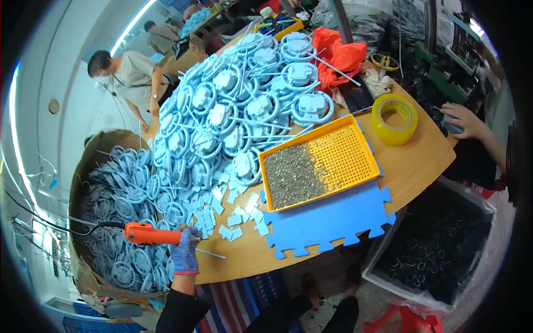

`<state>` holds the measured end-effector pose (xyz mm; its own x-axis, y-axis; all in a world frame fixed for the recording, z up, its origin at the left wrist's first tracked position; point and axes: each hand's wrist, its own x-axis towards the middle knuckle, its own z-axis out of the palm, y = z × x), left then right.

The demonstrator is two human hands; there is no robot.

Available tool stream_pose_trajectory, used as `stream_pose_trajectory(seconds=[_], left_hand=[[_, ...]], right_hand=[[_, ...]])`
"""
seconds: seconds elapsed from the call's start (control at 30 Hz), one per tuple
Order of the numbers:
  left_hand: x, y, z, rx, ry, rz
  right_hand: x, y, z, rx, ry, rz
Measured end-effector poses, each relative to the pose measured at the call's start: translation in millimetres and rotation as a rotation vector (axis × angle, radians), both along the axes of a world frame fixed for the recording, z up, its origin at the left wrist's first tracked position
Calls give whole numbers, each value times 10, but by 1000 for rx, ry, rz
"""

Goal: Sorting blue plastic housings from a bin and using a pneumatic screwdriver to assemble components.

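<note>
My left hand (186, 252), in a grey-blue knitted glove, is closed around the front end of an orange electric screwdriver (152, 234). The tool lies nearly level at the table's left edge, with its black cable running off to the left. A thin pale rod (212, 254) shows just right of the glove; whether it is the tool's bit I cannot tell. Small light-blue plates (234, 220) are scattered beyond the hand. Behind them rises a big heap of light-blue round plastic parts (225, 114) with stems. My right hand is out of view.
A yellow tray (351, 161) of small metal screws (294, 172) rests on a blue foam mat (327, 222). Yellow tape (394, 119) stands right. A large carton (83, 222) of blue parts sits left; a lined bin (433, 244) is lower right. Co-workers (133, 77) are left and right.
</note>
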<state>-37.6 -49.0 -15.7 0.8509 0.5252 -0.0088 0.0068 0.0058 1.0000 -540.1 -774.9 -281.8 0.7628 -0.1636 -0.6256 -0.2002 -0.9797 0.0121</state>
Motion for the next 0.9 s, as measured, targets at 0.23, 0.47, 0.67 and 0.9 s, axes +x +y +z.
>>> stream_pose_trajectory(seconds=[0.23,0.47,0.67,0.9], left_hand=[[77,64,24,-95,32,70],[205,-90,19,-49,60,64],[252,6,107,-17,94,-14],[144,208,189,33,57,-53]], right_hand=[[-143,-167,-698,49,230,-30],[458,-9,-521,86,189,53],[1067,491,-741,158,134,188],[1078,1295,-1279,279,141,236]])
